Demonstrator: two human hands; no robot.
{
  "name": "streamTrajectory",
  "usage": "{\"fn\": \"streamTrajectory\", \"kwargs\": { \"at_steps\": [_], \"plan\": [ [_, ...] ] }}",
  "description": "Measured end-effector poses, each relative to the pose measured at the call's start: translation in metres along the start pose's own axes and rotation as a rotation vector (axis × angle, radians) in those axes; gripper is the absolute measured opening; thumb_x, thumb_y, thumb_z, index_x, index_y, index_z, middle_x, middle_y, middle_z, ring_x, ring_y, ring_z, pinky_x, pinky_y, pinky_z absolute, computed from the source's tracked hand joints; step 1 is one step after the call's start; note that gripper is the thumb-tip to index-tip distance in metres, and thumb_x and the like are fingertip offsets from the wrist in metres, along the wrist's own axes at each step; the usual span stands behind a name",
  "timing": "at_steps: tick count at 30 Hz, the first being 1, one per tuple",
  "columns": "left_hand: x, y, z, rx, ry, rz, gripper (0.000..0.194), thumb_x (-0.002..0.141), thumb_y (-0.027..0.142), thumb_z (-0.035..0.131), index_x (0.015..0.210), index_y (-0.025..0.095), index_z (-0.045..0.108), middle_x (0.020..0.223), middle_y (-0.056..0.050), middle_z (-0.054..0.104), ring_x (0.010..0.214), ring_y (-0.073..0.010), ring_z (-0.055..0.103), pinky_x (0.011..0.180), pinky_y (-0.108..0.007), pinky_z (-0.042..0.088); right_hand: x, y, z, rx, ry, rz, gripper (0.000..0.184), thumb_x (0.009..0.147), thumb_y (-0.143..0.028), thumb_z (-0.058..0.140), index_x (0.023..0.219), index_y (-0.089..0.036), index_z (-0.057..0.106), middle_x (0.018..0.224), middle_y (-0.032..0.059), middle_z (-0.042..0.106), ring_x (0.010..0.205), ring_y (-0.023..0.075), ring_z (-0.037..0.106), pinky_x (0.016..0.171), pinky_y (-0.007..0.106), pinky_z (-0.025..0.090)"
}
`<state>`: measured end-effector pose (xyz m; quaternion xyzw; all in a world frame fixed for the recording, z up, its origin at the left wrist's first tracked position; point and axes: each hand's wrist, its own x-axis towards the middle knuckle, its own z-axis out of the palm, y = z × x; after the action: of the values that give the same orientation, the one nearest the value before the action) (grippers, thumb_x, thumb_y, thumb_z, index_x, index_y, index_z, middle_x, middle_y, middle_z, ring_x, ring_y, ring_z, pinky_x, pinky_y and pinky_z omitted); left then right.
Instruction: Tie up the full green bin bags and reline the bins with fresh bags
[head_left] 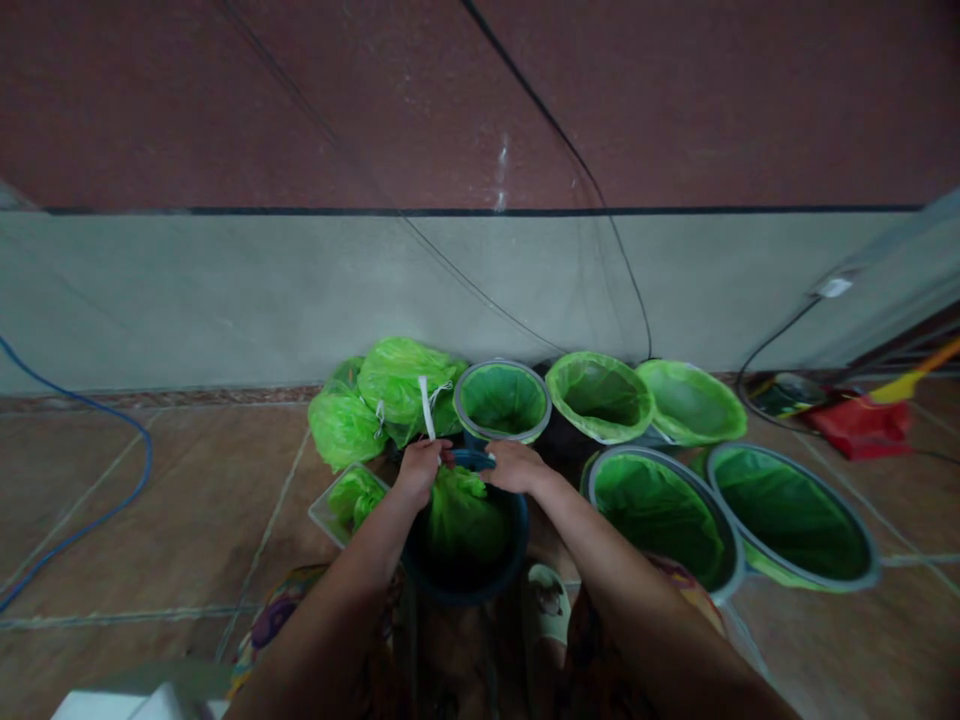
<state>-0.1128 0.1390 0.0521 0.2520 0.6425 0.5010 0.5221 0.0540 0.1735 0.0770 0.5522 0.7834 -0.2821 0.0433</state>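
Note:
A green garbage bag (465, 515) hangs gathered inside a dark blue bin (519, 560) between my feet. My left hand (422, 468) is closed at the left side of the bag's top. A white strip (427, 405) stands up beside its fingers; whether they hold it I cannot tell. Across from it, my right hand (514, 466) pinches the bag's top on the right, with a small white bit at its fingertips. Left of the bin sits a clear square container (324, 512) with green plastic bags (356, 497) in it.
Filled, tied green bags (405, 385) lean against the wall behind my left hand. Several bins lined with green bags, such as the grey-rimmed bin (504, 365), stand behind and to the right. A red dustpan (855, 425) lies far right; a blue cable (146, 460) runs at left.

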Motion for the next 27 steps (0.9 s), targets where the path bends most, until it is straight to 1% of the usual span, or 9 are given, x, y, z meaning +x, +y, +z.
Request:
{"fn": "streamTrajectory", "kwargs": {
  "at_steps": [2, 4, 9, 14, 17, 19, 23, 25, 27],
  "plan": [
    [0.0, 0.0, 0.001, 0.006, 0.013, -0.029, 0.013, 0.074, 0.02, 0.061, 0.066, 0.013, 0.067, 0.052, 0.0, 0.06, 0.048, -0.0108, 0.053, 0.055, -0.024, 0.041, -0.006, -0.008, 0.005, -0.135, -0.128, 0.079, 0.03, 0.079, -0.03, 0.068, 0.104, -0.015, 0.074, 0.113, 0.0165, 0.072, 0.102, 0.0301, 0.068, 0.075, 0.032, 0.048],
    [-0.001, 0.0, 0.002, 0.066, 0.014, -0.032, 0.014, 0.074, 0.016, 0.058, 0.065, 0.012, 0.068, 0.051, 0.0, 0.059, 0.047, -0.0096, 0.05, 0.052, -0.023, 0.036, -0.009, -0.014, 0.006, -0.129, -0.161, 0.084, 0.023, 0.082, -0.026, 0.064, 0.096, -0.013, 0.076, 0.107, 0.017, 0.074, 0.096, 0.0274, 0.07, 0.07, 0.029, 0.046],
    [-0.003, -0.004, 0.002, 0.241, -0.053, 0.0, 0.02, 0.079, 0.017, 0.054, 0.067, 0.013, 0.069, 0.046, 0.003, 0.052, 0.043, -0.0087, 0.042, 0.048, -0.023, 0.029, -0.005, -0.012, -0.004, 0.197, -0.008, -0.168, 0.033, 0.093, -0.028, 0.048, 0.084, -0.013, 0.076, 0.08, 0.0072, 0.074, 0.072, 0.0142, 0.065, 0.062, 0.022, 0.04],
    [0.002, -0.015, 0.003, 0.333, -0.081, 0.04, 0.022, 0.082, 0.02, 0.052, 0.072, 0.013, 0.071, 0.048, 0.003, 0.053, 0.044, -0.0088, 0.043, 0.049, -0.022, 0.03, -0.001, -0.008, -0.005, 0.085, 0.027, -0.151, 0.03, 0.092, -0.027, 0.051, 0.084, -0.015, 0.077, 0.084, 0.0064, 0.074, 0.078, 0.014, 0.064, 0.065, 0.022, 0.038],
    [0.006, -0.02, 0.003, 0.325, -0.085, 0.058, 0.021, 0.082, 0.023, 0.054, 0.077, 0.013, 0.072, 0.049, 0.003, 0.053, 0.045, -0.0089, 0.043, 0.049, -0.022, 0.03, -0.004, -0.011, -0.005, 0.094, 0.019, -0.127, 0.03, 0.093, -0.029, 0.049, 0.091, -0.017, 0.077, 0.091, 0.0057, 0.075, 0.083, 0.0146, 0.065, 0.067, 0.022, 0.038],
    [0.006, -0.021, 0.002, 0.315, -0.108, 0.063, 0.021, 0.081, 0.026, 0.056, 0.079, 0.012, 0.072, 0.05, 0.003, 0.053, 0.046, -0.0093, 0.044, 0.049, -0.022, 0.029, -0.008, -0.014, -0.007, 0.024, 0.028, -0.108, 0.029, 0.092, -0.029, 0.051, 0.091, -0.019, 0.078, 0.094, 0.0063, 0.075, 0.086, 0.0166, 0.065, 0.067, 0.024, 0.037],
    [0.003, -0.019, 0.003, 0.342, -0.145, 0.087, 0.024, 0.079, 0.03, 0.055, 0.078, 0.012, 0.071, 0.05, 0.004, 0.05, 0.045, -0.0089, 0.04, 0.048, -0.023, 0.026, -0.014, -0.017, -0.014, -0.019, 0.008, -0.194, 0.027, 0.09, -0.03, 0.052, 0.089, -0.022, 0.078, 0.093, 0.0041, 0.075, 0.085, 0.017, 0.064, 0.067, 0.026, 0.035],
    [0.0, -0.017, 0.004, 0.376, -0.199, 0.134, 0.024, 0.079, 0.031, 0.053, 0.073, 0.013, 0.069, 0.049, 0.004, 0.047, 0.047, -0.0091, 0.037, 0.049, -0.023, 0.024, -0.014, -0.018, -0.019, -0.009, -0.009, -0.219, 0.027, 0.091, -0.028, 0.052, 0.088, -0.02, 0.077, 0.09, 0.0044, 0.074, 0.082, 0.0163, 0.063, 0.065, 0.025, 0.035],
    [-0.004, -0.016, 0.005, 0.407, -0.314, 0.179, 0.022, 0.078, 0.028, 0.052, 0.069, 0.015, 0.067, 0.051, 0.005, 0.045, 0.049, -0.0093, 0.036, 0.051, -0.024, 0.024, -0.014, -0.017, -0.023, 0.01, -0.045, -0.271, 0.028, 0.092, -0.026, 0.051, 0.082, -0.018, 0.076, 0.081, 0.0045, 0.072, 0.075, 0.0148, 0.061, 0.063, 0.025, 0.034]
  ]
}}
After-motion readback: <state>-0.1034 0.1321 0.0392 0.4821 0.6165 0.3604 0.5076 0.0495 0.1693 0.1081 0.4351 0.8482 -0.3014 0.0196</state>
